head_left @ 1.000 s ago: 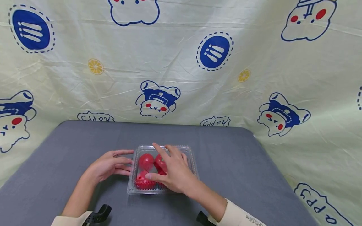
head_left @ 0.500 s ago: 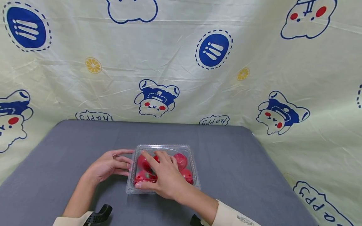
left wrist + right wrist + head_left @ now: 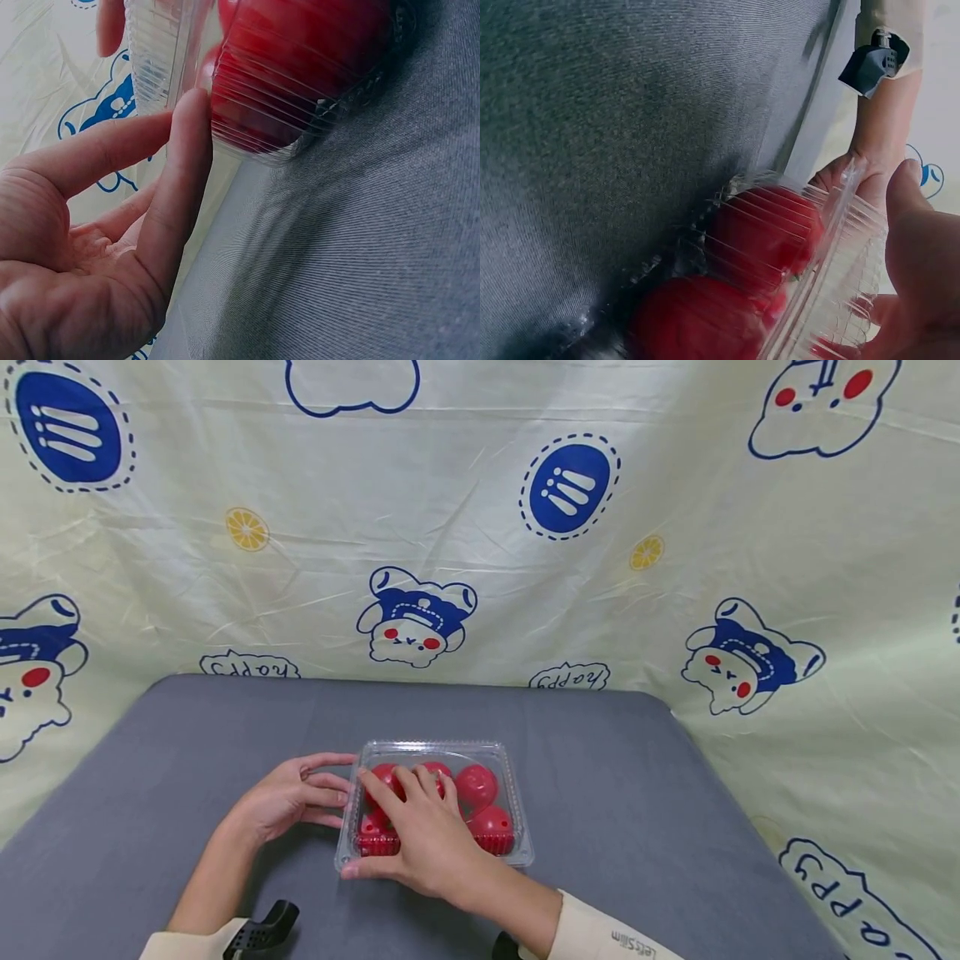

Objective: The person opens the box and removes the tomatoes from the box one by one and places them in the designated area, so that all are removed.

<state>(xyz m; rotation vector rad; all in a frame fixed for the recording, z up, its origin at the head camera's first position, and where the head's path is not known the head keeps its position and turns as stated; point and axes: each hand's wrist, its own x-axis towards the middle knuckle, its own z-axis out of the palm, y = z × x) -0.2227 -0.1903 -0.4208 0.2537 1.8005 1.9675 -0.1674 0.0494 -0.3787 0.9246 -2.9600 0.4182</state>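
Observation:
A clear plastic clamshell box (image 3: 519,822), its lid down, lies on the grey cloth in the head view and holds several red tomatoes (image 3: 477,785). At its left side is my left hand (image 3: 288,802), fingers extended. The left wrist view shows those fingertips (image 3: 196,105) right at the box's rim. My right hand (image 3: 427,847) lies over the left half of the lid with fingers spread and thumb by the near left corner, hiding some tomatoes. In the right wrist view, the ribbed box wall (image 3: 761,240) runs beneath my right thumb (image 3: 907,187).
Grey cloth (image 3: 615,827) covers the table around the box. A pale printed curtain (image 3: 480,527) hangs behind the table's far edge. Each sleeve has a black wrist camera mount, the left mount (image 3: 262,931) being close to the table.
My right hand has slid left across the lid, from its middle to its left side, uncovering the right-hand tomatoes. My left hand and the box have stayed nearly still.

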